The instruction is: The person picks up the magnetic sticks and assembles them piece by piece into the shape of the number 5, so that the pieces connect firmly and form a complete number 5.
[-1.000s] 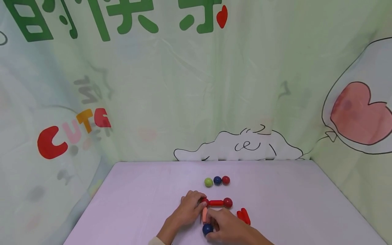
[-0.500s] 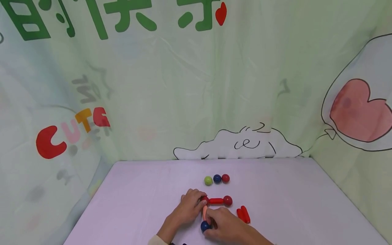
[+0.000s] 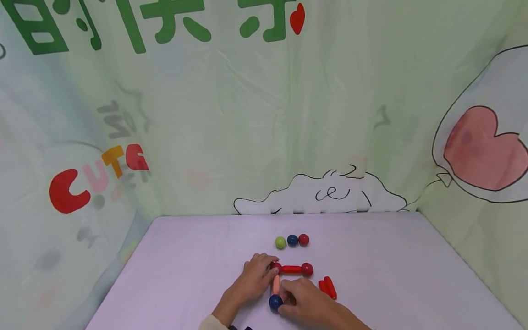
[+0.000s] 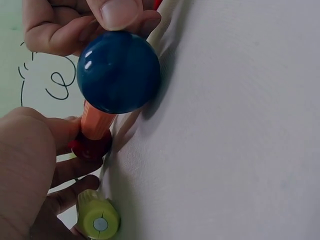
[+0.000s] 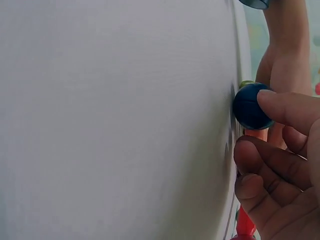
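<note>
Left hand (image 3: pixel 256 277): thumb and fingers curled on red ball (image 3: pixel 278 266), far end of orange rod (image 3: pixel 276 285). Right hand (image 3: pixel 304 299): thumb and bent fingers pinch blue ball (image 3: pixel 275 302), near end. Rod lies between hands, at pale lilac tabletop (image 3: pixel 185 275); printed green curtain (image 3: pixel 247 114) behind.

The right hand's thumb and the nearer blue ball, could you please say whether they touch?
Touching: the right wrist view shows the right hand with its thumb on the nearer blue ball.

L hand (image 4: pixel 37 155) holds glossy red ball (image 4: pixel 91 149), far end of ribbed orange rod (image 4: pixel 97 124); R hand (image 4: pixel 102 15) w/ thumb on glossy blue ball (image 4: pixel 118 72), near end; yel.-grn knob (image 4: pixel 92 217) at left.
</note>
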The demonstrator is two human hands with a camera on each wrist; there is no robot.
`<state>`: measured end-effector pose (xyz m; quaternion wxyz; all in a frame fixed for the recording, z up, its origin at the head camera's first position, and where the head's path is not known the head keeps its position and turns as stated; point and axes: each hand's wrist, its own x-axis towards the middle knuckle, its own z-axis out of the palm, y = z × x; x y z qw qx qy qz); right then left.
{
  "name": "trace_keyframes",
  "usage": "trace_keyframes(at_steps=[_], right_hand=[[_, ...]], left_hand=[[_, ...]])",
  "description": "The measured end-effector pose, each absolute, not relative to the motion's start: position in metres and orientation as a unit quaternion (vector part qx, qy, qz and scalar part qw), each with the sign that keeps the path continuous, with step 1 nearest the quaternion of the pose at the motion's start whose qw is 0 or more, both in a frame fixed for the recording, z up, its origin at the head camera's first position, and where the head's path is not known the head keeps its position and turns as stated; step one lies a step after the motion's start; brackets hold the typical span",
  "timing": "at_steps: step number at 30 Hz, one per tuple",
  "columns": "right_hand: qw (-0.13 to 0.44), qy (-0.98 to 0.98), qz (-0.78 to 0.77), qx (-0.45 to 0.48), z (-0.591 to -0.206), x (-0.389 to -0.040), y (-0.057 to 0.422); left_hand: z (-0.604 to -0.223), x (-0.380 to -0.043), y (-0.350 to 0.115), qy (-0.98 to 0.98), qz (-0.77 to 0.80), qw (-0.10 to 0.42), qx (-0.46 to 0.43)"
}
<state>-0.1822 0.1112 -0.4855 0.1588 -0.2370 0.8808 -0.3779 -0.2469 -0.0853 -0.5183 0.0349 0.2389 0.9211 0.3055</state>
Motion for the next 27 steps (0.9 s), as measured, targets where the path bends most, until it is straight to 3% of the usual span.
trace_keyframes(at_steps=[11, 17, 27], right_hand=[[0.12, 0.888, -0.387, -0.22, -0.478, -0.179, 0.138], [0.09, 0.895, -0.365, -0.238, -0.476, -0.182, 0.151], [0.089, 0.922, -0.32, -0.198, -0.476, -0.184, 0.17]], left_hand=[[-0.502, -0.23, -0.095, 0.913, 0.282, 0.099, 0.278], [-0.489, -0.225, -0.097, 0.914, 0.227, 0.104, 0.32], [-0.486, -0.225, -0.098, 0.917, 0.226, 0.138, 0.3]])
